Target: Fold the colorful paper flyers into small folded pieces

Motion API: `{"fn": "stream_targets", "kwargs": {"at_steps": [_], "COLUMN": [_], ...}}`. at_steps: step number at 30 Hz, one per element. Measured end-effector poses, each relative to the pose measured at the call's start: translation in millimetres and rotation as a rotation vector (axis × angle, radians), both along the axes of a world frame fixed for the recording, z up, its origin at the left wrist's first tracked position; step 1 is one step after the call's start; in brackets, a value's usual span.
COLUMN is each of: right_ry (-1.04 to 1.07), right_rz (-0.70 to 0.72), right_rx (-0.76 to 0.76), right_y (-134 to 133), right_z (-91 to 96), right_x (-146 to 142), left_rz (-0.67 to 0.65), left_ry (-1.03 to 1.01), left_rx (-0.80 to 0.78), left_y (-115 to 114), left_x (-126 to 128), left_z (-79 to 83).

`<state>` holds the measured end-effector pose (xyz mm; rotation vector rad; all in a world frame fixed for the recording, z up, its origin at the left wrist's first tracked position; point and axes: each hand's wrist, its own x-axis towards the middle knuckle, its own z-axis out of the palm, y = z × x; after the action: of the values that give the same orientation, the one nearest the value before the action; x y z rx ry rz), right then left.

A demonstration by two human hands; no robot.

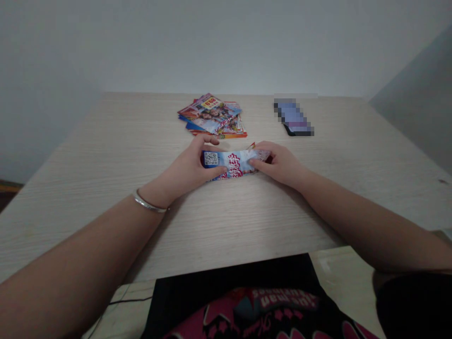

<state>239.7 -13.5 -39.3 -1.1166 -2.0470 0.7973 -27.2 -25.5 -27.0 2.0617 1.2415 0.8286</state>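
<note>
Between my two hands is a folded printed leaflet (243,162), light blue with red lettering and a QR code at its left end. My left hand (192,165) grips the left end, thumb across the front edge and index finger raised behind it. At the right end my right hand (278,162) is closed on the paper, its thumb lying on top. The fingers under the leaflet are hidden. Just beyond my hands lies a loose pile of colourful leaflets (212,115), fanned at different angles.
A phone (294,117), partly pixelated, lies at the back right of the pale wooden table (197,230). Behind the table stands a plain wall (226,47). A black flat surface (233,278) and a thin cable (130,300) are near the table's front edge.
</note>
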Motion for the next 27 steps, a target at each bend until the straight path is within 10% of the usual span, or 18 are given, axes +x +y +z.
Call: {"fn": "stream_targets", "kwargs": {"at_steps": [15,27], "right_ry": [0.111,0.175], "right_rz": [-0.096,-0.024], "right_rx": [0.008,0.039], "right_y": [-4,-11], "right_z": [4.4,12.5], "right_x": [-7,-15], "left_rz": [0.034,0.008], "left_ry": [-0.084,0.635], "left_rx": [0.017,0.521], "left_y": [-9,-23], "left_x": [9,15], "left_z": [9.9,30.8]}}
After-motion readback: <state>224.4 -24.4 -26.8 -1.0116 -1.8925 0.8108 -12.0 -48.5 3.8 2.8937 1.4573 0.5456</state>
